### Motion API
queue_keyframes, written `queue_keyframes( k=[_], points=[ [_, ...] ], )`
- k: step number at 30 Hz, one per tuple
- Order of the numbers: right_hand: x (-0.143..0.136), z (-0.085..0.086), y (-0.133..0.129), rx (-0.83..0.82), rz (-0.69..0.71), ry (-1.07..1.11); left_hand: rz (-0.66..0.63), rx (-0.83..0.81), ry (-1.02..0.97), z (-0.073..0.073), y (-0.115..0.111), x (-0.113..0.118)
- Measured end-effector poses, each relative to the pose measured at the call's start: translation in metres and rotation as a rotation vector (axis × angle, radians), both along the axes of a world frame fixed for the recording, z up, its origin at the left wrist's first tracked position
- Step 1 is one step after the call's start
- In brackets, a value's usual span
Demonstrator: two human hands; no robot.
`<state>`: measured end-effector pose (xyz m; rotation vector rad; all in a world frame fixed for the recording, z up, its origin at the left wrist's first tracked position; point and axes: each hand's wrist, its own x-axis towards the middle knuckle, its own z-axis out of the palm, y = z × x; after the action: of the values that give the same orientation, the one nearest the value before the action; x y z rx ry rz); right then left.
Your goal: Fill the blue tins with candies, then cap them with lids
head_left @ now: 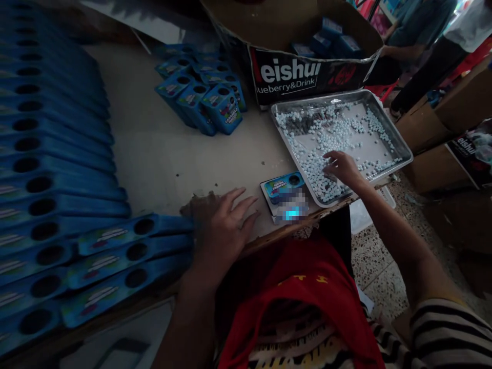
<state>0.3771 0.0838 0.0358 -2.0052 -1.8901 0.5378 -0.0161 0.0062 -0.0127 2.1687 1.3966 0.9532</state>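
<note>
My left hand (233, 220) rests over the table's front edge, fingers spread, with nothing in it. Just right of it is a small scale (271, 205) with a lit cyan display, its panel blurred. A blue box (282, 185) with a dark round hole lies on top of it. My right hand (343, 168) reaches into a shallow metal tray (403, 159), fingertips apart and down among small pale round candies (315, 177). Whether any candies are between those fingers is too small to see.
Rows of blue boxes (38, 174) fill the left side. Several more boxes (223, 110) stand at the table's back. Behind the tray is a cardboard carton (307, 77) with blue packs inside. Another person (418, 31) is at the back right, near more cartons (430, 133).
</note>
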Motion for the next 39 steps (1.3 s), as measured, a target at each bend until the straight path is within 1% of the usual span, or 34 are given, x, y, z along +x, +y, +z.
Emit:
queue_keyframes(
  k=[1,2,3,4,5,7,8,9,10,12,15,17,18,19,20,22,23,24,25,27,29,30,32,34,36,39],
  points=[
    [0.001,0.002,0.003,0.068,0.030,-0.026,0.018,-0.001,0.002,0.000,0.000,-0.002],
    [0.004,0.005,0.003,0.139,0.089,-0.066,0.039,0.000,0.005,0.000,-0.001,-0.005],
    [0.008,0.006,0.002,0.196,0.185,-0.112,0.058,0.002,0.010,0.001,-0.003,-0.007],
    [0.012,0.006,0.000,0.227,0.315,-0.156,0.070,0.002,0.015,0.001,-0.005,-0.010],
    [0.015,0.005,-0.003,0.228,0.466,-0.195,0.071,-0.002,0.021,0.000,-0.007,-0.011],
    [0.016,-0.003,-0.005,0.174,0.752,-0.247,0.050,-0.008,0.027,0.000,-0.011,-0.010],
    [0.015,-0.008,-0.004,0.148,0.854,-0.266,0.034,-0.003,0.030,0.000,-0.012,-0.007],
    [0.012,-0.014,-0.001,0.137,0.924,-0.285,0.020,0.008,0.033,0.000,-0.013,-0.004],
    [0.009,-0.020,0.003,0.141,0.965,-0.306,0.010,0.023,0.040,0.000,-0.013,-0.001],
    [0.003,-0.028,0.014,0.173,1.002,-0.344,-0.003,0.064,0.061,0.000,-0.013,0.005],
    [-0.005,-0.031,0.028,0.177,1.025,-0.372,-0.004,0.114,0.091,0.003,-0.012,0.009],
    [-0.010,-0.028,0.033,0.109,0.961,-0.367,0.013,0.112,0.109,0.006,-0.013,0.009],
    [-0.012,-0.026,0.035,0.065,0.878,-0.345,0.030,0.097,0.120,0.009,-0.013,0.009],
    [-0.014,-0.024,0.036,0.029,0.743,-0.293,0.048,0.080,0.131,0.011,-0.014,0.008],
    [-0.015,-0.021,0.038,-0.002,0.559,-0.184,0.067,0.062,0.141,0.013,-0.014,0.007],
    [-0.014,-0.013,0.043,-0.049,0.164,0.120,0.098,0.036,0.151,0.018,-0.015,0.007],
    [-0.012,-0.008,0.046,-0.079,0.005,0.278,0.106,0.026,0.148,0.021,-0.015,0.007],
    [-0.009,-0.003,0.049,-0.121,-0.113,0.436,0.109,0.015,0.139,0.023,-0.015,0.008],
    [-0.005,0.003,0.052,-0.172,-0.188,0.588,0.109,0.001,0.125,0.026,-0.016,0.009],
    [0.003,0.015,0.053,-0.250,-0.280,0.878,0.101,-0.032,0.088,0.031,-0.015,0.013],
    [0.009,0.026,0.049,-0.262,-0.381,1.158,0.095,-0.070,0.053,0.037,-0.015,0.017],
    [0.009,0.030,0.044,-0.253,-0.420,1.232,0.094,-0.089,0.037,0.039,-0.014,0.019],
    [0.008,0.035,0.032,-0.291,-0.471,1.289,0.102,-0.123,0.000,0.042,-0.013,0.022],
    [0.005,0.037,0.020,-0.379,-0.467,1.295,0.121,-0.164,-0.057,0.041,-0.013,0.022],
    [0.002,0.036,0.010,-0.442,-0.430,1.290,0.145,-0.221,-0.141,0.037,-0.012,0.020],
    [-0.005,0.034,-0.001,-0.455,-0.391,1.214,0.168,-0.300,-0.263,0.027,-0.008,0.019]
  ],
)
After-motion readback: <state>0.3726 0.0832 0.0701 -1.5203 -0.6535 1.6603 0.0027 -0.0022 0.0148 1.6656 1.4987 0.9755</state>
